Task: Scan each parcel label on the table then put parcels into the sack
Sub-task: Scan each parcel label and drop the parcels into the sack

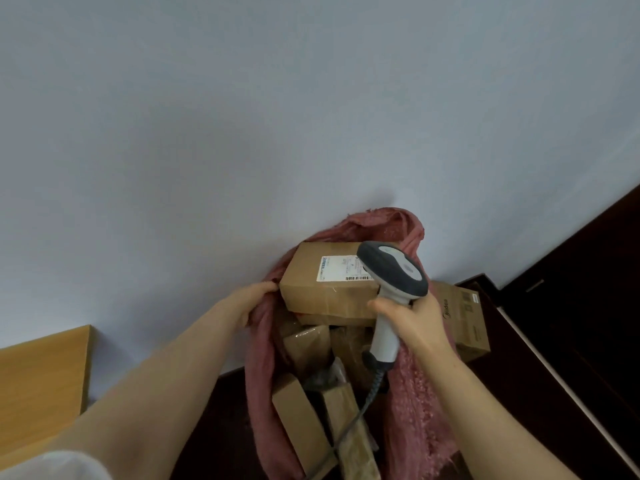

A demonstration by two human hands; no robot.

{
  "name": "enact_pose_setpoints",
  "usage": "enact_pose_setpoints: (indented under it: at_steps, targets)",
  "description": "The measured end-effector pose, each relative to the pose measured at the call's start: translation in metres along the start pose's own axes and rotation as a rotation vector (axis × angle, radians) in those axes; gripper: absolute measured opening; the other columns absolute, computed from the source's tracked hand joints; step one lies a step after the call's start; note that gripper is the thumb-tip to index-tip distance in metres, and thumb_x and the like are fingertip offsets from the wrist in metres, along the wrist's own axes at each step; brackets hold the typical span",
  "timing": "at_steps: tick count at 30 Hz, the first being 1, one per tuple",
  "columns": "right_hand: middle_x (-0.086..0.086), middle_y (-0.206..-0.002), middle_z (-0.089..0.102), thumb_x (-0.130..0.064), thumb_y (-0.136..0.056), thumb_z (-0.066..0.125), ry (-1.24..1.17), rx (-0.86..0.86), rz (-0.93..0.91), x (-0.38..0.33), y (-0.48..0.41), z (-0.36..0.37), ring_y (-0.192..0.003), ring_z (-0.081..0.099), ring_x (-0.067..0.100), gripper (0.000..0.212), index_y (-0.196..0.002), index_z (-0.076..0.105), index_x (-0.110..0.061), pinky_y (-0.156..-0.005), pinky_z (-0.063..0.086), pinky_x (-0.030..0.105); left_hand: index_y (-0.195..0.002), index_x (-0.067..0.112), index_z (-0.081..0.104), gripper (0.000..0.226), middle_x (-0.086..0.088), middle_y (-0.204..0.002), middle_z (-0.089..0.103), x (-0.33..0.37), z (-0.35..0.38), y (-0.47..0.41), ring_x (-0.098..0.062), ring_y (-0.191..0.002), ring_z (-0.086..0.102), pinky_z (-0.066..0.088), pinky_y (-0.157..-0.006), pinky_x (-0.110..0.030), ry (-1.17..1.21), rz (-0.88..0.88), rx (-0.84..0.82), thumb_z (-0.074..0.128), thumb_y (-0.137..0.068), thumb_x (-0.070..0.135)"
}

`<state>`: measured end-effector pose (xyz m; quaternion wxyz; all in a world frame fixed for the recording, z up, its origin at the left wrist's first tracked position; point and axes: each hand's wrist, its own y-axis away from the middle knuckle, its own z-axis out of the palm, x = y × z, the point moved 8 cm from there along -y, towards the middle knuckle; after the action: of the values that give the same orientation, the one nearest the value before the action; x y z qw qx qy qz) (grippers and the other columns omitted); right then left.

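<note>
A: Right, entry. Left hand (258, 299): fingers curled over the rim of the dusty-pink woven sack (412, 410), gripping the cloth.
B: Right hand (417, 320)?
A: Wrapped round the white handle of the grey-and-white handheld barcode scanner (391, 271). Its dark cable (349, 424) hangs below the fingers, across the sack mouth.
B: Parcel?
A: The brown rectangular cardboard parcel (322, 292) lies on top of the load in the sack, between the two sets of fingers, with one corner just beside the left fingertips. Its white printed label (341, 268) faces up, partly behind the scanner head.
B: Underneath?
A: Smaller brown cardboard parcels (301, 420) are below both hands, inside the sack. A printed carton (465, 323) sits beyond the right knuckles, outside it.
</note>
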<state>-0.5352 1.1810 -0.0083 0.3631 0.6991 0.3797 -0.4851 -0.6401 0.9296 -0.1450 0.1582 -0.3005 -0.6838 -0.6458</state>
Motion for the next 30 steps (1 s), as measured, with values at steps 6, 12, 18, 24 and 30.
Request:
enact_pose_setpoints:
  at_steps: [6,12,18,24,30]
  targets:
    - [-0.011,-0.086,0.059,0.001,-0.075,0.075,0.014,0.01,0.055,0.005,-0.001,0.001,-0.078,0.056,0.003,0.041,-0.082,0.051,-0.033,-0.073,0.05,0.029,-0.09,0.014,0.06,0.01,-0.01,-0.091,0.063,0.068,-0.042,0.02,-0.019,-0.068,0.057,0.047,-0.058,-0.027,0.41,0.311,0.146,0.057,-0.09,0.005]
    - [0.0,-0.095,0.065,-0.001,-0.073,0.078,-0.032,0.088,0.111,0.017,0.003,-0.026,-0.088,0.062,0.015,0.036,-0.088,0.057,-0.025,-0.082,0.054,0.041,-0.09,0.011,0.061,0.013,-0.008,-0.072,0.065,0.073,-0.068,0.029,-0.016,-0.058,0.061,0.054,-0.044,-0.024,0.559,0.256,0.134,0.052,-0.09,0.001]
    - [-0.001,-0.101,0.063,-0.005,-0.073,0.08,0.05,0.061,0.133,0.03,0.006,-0.034,-0.09,0.06,0.014,0.044,-0.106,0.056,-0.02,-0.075,0.052,0.034,-0.101,0.003,0.066,0.021,-0.009,-0.08,0.069,0.095,-0.041,0.043,-0.012,-0.053,0.065,0.055,-0.048,-0.022,0.038,0.395,0.063,0.073,-0.081,0.005]
    - [-0.019,-0.087,0.054,-0.008,-0.074,0.074,0.241,-0.016,0.062,0.009,-0.02,0.005,-0.077,0.051,-0.003,0.044,-0.106,0.051,-0.027,-0.058,0.04,0.017,-0.11,0.0,0.064,0.021,-0.011,-0.09,0.068,0.094,-0.016,0.041,-0.009,-0.063,0.067,0.056,-0.059,-0.02,0.238,0.518,0.014,0.062,-0.091,0.008]
    - [0.005,-0.106,0.064,-0.007,-0.074,0.077,0.01,0.014,0.161,0.017,-0.021,-0.001,-0.093,0.061,0.019,0.033,-0.099,0.059,-0.017,-0.083,0.053,0.038,-0.151,0.006,0.016,0.099,-0.015,-0.146,0.04,0.031,-0.026,0.05,-0.03,-0.124,0.05,0.046,-0.083,-0.034,0.164,0.304,0.069,0.078,-0.077,0.027]
